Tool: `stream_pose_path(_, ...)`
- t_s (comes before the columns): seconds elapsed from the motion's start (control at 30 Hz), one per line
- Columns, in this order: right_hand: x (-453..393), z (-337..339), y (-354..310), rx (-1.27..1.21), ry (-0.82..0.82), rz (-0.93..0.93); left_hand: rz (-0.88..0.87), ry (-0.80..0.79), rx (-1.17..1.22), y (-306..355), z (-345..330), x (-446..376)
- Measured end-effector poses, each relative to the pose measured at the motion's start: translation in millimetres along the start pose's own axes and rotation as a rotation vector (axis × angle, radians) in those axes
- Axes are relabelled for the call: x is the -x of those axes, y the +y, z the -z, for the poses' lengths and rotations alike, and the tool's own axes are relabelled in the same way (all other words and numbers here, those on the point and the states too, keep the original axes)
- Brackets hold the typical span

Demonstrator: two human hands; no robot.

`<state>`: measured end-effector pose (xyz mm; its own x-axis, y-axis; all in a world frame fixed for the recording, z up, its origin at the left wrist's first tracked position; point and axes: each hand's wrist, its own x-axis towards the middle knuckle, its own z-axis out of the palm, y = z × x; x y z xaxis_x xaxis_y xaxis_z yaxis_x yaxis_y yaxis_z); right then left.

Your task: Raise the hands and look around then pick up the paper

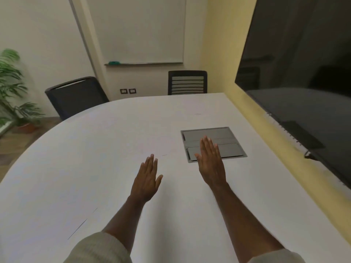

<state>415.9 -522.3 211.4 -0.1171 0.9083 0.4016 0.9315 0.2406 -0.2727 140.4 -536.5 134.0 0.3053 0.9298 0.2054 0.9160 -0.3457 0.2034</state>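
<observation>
Both my arms stretch forward over a large white rounded table [95, 158]. My left hand [147, 179] is flat with straight fingers held together, palm down, over bare tabletop; it holds nothing. My right hand [210, 162] is also flat and palm down, fingers straight, and its fingertips overlap a grey square cable hatch [230, 138] set flush in the table. Whether either palm touches the surface I cannot tell. Light sleeves are pushed up near my elbows.
Two dark office chairs [76, 95] [187, 82] stand at the table's far edge. A whiteboard [140, 29] hangs on the far wall, a big dark screen [303, 73] on the yellow right wall. A potted plant [11, 88] stands far left.
</observation>
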Motion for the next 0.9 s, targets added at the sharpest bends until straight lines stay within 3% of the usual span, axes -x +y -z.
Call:
stream_pose_path(0.27, -61, -141, 6, 0.01, -0.191, 0.029, 0.114, -0.09, 0.022, -109, -58, -95)
stream_pose_path(0.57, -184, -308, 20, 0.032, -0.264, 0.027, 0.199, -0.172, 0.154, -236, -155, -224)
stream_pose_path(0.7, -215, -371, 39, 0.027, -0.294, 0.01, 0.167, -0.222, 0.052, -271, -199, -258)
stream_pose_path(0.9, -255, -433, 60, 0.059, -0.302, -0.069, 0.151, -0.141, -0.013, -290, -226, -281)
